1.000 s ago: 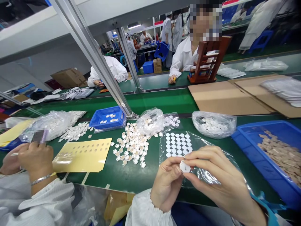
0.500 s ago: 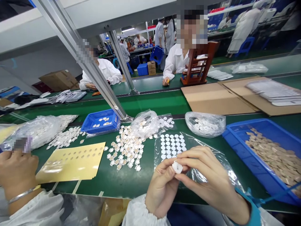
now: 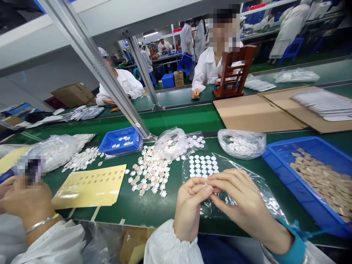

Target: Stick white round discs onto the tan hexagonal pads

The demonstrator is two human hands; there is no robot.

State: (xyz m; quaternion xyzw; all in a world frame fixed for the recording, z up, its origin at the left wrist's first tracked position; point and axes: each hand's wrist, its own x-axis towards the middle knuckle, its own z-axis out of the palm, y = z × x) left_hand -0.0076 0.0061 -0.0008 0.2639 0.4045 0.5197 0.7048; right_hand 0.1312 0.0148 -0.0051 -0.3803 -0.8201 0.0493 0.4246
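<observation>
Near edge, right of ctr: left hand (image 3: 189, 209) & right hand (image 3: 244, 205) meet over the table (image 3: 145, 214), fingers of both curled in, tips pinched tog. w/ hardly any gap; what's btwn them is hidden, can't tell if a disc is held. Teal band (image 3: 294, 244) on right wrist. Under/just past the hands, a clear plastic sheet (image 3: 232, 162) w/ rows of white dots (image 3: 203, 166), partly covered by the hands.

Near left: co-worker's hand (image 3: 30, 201) w/ a bracelet (image 3: 41, 224), next to a yellow sheet (image 3: 90, 189). Loose discs (image 3: 154, 168), white-rimmed, some tan, piled btwn yellow & clear sheets. Near right: blue bin (image 3: 288, 179) w/ tan pcs (image 3: 321, 179).

A bit farther, left to right: big clear bag (image 3: 52, 150) of pcs, blue tray (image 3: 118, 150) w/ a few discs, crumpled bag (image 3: 172, 143) on the pile, another bag (image 3: 242, 145) w/ white pcs.

Far: green strip (image 3: 181, 119), cardboard (image 3: 255, 113) on right, then red-brown rack (image 3: 233, 73) by a person in white (image 3: 205, 69).
</observation>
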